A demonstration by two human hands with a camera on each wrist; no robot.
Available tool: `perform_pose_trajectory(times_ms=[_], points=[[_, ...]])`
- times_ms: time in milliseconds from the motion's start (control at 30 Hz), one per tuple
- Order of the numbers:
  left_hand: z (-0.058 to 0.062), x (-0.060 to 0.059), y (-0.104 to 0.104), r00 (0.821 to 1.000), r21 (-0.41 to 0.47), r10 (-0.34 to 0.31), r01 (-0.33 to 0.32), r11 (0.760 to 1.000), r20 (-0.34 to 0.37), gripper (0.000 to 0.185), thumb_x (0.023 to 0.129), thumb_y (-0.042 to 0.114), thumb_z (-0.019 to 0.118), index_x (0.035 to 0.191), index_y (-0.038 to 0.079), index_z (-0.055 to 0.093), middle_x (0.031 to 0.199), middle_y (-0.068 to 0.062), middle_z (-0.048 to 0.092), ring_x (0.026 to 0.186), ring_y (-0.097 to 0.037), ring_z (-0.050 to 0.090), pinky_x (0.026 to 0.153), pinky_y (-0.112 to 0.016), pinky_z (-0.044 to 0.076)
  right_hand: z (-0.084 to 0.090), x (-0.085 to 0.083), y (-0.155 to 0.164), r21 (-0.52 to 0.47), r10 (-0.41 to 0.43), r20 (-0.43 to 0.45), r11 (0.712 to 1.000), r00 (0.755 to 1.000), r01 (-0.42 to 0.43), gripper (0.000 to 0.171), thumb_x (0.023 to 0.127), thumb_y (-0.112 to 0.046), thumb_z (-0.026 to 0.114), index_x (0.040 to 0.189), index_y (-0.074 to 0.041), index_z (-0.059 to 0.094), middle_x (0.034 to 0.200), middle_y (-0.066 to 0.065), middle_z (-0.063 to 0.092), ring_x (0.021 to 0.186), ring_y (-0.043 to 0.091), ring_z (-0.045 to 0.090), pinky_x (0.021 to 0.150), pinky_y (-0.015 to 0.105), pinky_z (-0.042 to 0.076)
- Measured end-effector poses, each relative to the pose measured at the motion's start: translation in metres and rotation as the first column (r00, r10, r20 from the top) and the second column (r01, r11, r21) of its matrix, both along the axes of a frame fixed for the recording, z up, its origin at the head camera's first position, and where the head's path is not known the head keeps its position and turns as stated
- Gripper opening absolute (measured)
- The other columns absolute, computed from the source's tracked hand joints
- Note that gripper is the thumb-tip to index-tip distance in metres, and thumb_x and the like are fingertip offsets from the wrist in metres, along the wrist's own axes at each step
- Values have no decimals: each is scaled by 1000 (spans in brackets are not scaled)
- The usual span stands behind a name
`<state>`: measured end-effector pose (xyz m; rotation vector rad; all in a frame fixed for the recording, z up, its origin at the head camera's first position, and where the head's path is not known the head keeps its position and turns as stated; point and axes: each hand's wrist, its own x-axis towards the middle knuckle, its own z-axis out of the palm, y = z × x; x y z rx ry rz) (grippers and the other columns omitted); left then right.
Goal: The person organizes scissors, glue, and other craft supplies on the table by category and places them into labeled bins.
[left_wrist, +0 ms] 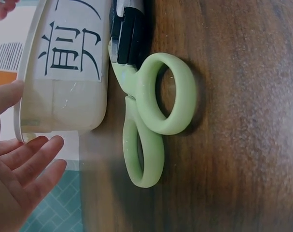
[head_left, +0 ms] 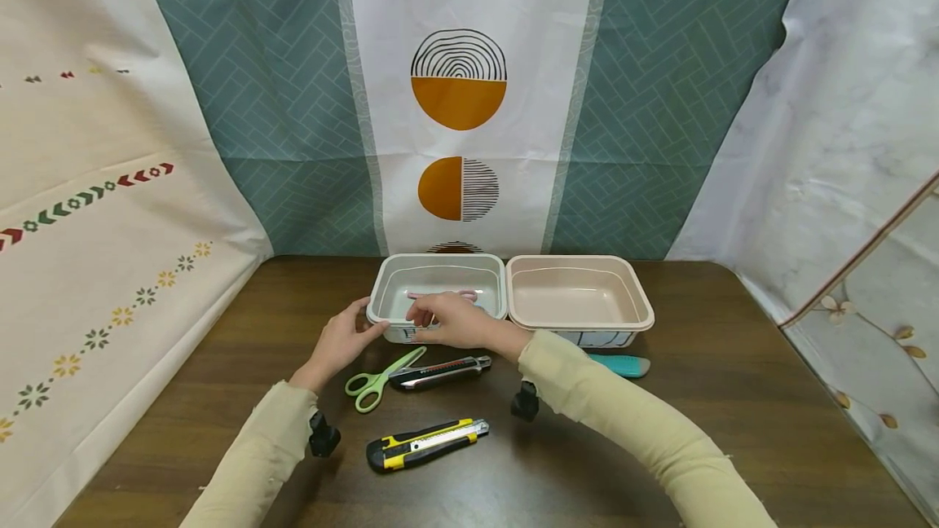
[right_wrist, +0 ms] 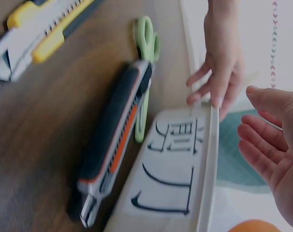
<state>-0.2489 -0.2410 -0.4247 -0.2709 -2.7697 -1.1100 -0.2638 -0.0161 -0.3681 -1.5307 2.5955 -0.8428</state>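
My left hand [head_left: 339, 345] grips the front left corner of a pale grey plastic bin [head_left: 374, 300], its thumb at the rim. My right hand [head_left: 458, 320] is over the bin's front rim with loosely bent fingers and nothing between them. Inside the bin lies a pink-handled item [head_left: 468, 295], partly hidden by that hand. Large black characters mark the white label [left_wrist: 69, 41] on the bin's front. Just before the bin, green scissors [head_left: 376, 381] lie beside a black and red utility knife [head_left: 440, 371], the blades close to the knife.
A beige bin [head_left: 572, 300] stands against the grey one on its right. A yellow and black utility knife [head_left: 428, 444] lies nearer on the brown table [head_left: 734, 398]. A teal-handled item [head_left: 622, 365] is partly covered by the right sleeve. Patterned cloths hang behind and at both sides.
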Motion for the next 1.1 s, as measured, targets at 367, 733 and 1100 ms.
perform_pose_trajectory(times_ms=[367,733,1100], points=[[7,2,1,1000,-17,-1,1,1000,8,60,84,28,64,129,-4,42,102,-18,62,87,-27,61,68,-39,49,-19,6,-12,34,73,14,997,997,-73,20,82,-12,67,99,-4,62,93,8,64,81,11,60,72,17,46],[5,2,0,1000,-1,-4,4,1000,20,60,85,29,63,131,-3,41,105,-19,61,89,-28,61,70,-39,49,-41,3,-19,110,58,69,992,996,-65,22,84,-11,65,102,0,63,97,8,65,81,5,59,71,11,44],[6,3,0,1000,12,-21,21,1000,13,59,86,28,63,131,-4,41,110,-20,59,91,-29,61,70,-39,49,-54,0,-24,137,37,24,990,999,-40,19,85,-7,62,104,-2,64,101,6,64,90,11,60,79,15,44]])
